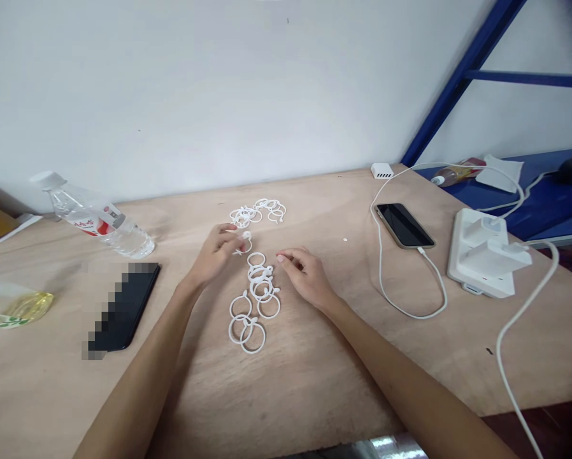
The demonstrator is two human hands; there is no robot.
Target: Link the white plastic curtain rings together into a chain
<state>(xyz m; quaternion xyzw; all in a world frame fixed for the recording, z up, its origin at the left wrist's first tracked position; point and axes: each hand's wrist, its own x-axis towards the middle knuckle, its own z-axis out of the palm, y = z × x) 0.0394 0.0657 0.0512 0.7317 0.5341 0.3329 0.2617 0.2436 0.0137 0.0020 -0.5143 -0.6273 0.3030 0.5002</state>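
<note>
Pinching a white ring, the left hand's fingertips enclose it.

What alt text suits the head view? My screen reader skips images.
Two bare hands work over white plastic rings on a wooden table: the left hand pinches one ring, the right hand rests beside the pile. A charging phone, a power strip and a lying water bottle surround them.

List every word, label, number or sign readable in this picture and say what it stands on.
Nothing here can be read.
Water bottle: a red and white label with marks too blurred to read.
Yellow-liquid bottle at the left edge: a green leaf design, no legible words.
Phone on its cable: dark screen, no text.
Power strip: no print visible.
</note>
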